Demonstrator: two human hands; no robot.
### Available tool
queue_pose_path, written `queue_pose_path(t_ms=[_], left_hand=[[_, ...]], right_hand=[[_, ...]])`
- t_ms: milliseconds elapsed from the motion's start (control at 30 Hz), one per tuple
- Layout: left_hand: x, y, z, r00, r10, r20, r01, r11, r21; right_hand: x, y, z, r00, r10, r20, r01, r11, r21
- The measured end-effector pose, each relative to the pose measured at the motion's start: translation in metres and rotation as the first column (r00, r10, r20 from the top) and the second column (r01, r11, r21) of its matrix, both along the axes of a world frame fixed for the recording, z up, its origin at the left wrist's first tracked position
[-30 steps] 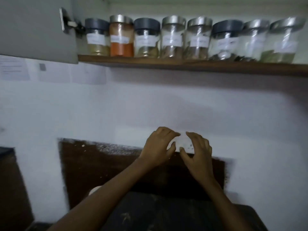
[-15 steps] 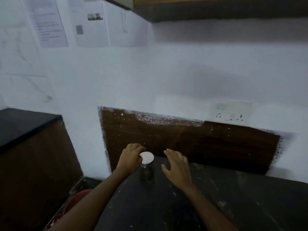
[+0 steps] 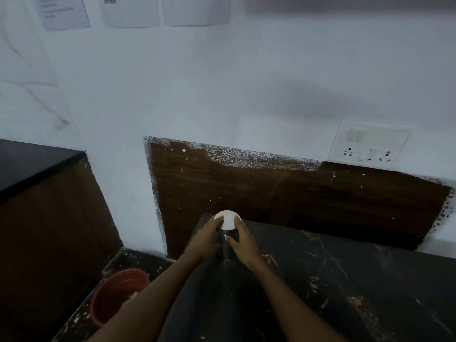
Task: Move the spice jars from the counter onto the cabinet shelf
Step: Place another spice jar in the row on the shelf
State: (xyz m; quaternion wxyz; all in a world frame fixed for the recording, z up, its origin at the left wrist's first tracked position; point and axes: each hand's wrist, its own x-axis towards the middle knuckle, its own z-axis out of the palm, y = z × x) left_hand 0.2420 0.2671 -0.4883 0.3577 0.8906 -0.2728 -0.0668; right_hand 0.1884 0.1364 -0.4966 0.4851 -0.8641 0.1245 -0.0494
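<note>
**Gripping one jar (image 3: 226,243) in both hands at the counter's (image 3: 345,292) back corner**

Fingers (image 3: 214,222) of the left hand (image 3: 204,239) curled round the jar's left side, their tips reaching up to the edge of the lid (image 3: 228,219). The right hand (image 3: 243,240) wrapped the other side, its fingertips at the lid's right edge and its thumb (image 3: 230,239) lying across the front of the glass. Both hands held the jar between them.

The jar had a round white lid and a clear glass body that looked dark in the dim light. What it held could not be made out. It sat upright, but the hands hid its base, so whether it rested on the counter could not be told.

It was at the rear left corner of the dark, pale-streaked counter, close in front of the brown wood panel (image 3: 296,193) and near the counter's left edge. Past that edge the floor dropped away, with a red bucket (image 3: 118,292) below and a second black-topped unit (image 3: 29,161) further left. To the right and toward the person the counter ran wide. Above the panel rose the white wall (image 3: 222,82). A socket plate (image 3: 370,144) sat well off to the right, and sheets of paper (image 3: 130,11) hung high on the left.
</note>
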Motion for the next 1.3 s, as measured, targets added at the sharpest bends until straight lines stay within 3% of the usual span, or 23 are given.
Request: queue_pose_path(t_ms=[200,367,500,700,933,1100,1233,1300], left_hand=[[-0.005,-0.001,0.032,0.997,0.035,0.070,-0.018,0.974,-0.228],[-0.018,-0.010,0.121,0.957,-0.126,0.261,0.209,0.922,-0.324],[-0.044,-0.028,0.181,0.938,-0.273,0.212,0.337,0.857,-0.389],[-0.086,-0.058,0.231,0.868,-0.466,0.172,0.495,0.792,-0.357],[-0.130,-0.091,0.279,0.748,-0.491,0.447,0.569,0.821,-0.051],[-0.155,-0.118,0.313,0.683,-0.448,0.577,0.604,0.790,-0.102],[-0.172,-0.138,0.331,0.663,-0.474,0.579,0.660,0.735,-0.155],[-0.179,-0.143,0.334,0.679,-0.472,0.562,0.670,0.712,-0.212]], right_hand=[[-0.001,-0.008,0.036,0.987,-0.105,0.123,0.092,0.990,0.105],[-0.021,-0.048,0.123,0.960,-0.104,0.259,0.090,0.994,0.064],[-0.056,-0.077,0.195,0.943,-0.087,0.321,0.065,0.995,0.078],[-0.113,-0.115,0.263,0.936,-0.090,0.341,0.093,0.996,0.006],[-0.176,-0.147,0.330,0.915,-0.109,0.388,0.137,0.990,-0.045],[-0.215,-0.159,0.371,0.893,-0.093,0.441,0.142,0.987,-0.080],[-0.240,-0.167,0.388,0.849,-0.109,0.517,0.207,0.969,-0.134],[-0.253,-0.171,0.391,0.837,-0.127,0.532,0.195,0.978,-0.072]])
